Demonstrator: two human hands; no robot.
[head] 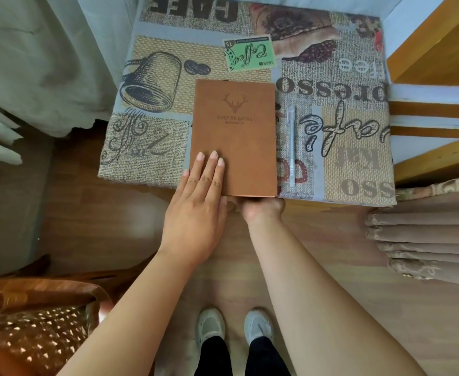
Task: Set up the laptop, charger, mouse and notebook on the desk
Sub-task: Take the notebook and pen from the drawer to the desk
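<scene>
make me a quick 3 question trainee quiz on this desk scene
1. True or false: the pen lies on top of the brown notebook.
2. Which hand lies flat on the notebook cover? A. left hand B. right hand
3. Fill in: the desk is covered by a cloth with a ___ theme.

Key
1. False; the pen lies beside the notebook, to its right.
2. A; the right hand is at the near edge, its fingers hidden beneath.
3. Coffee.
</scene>
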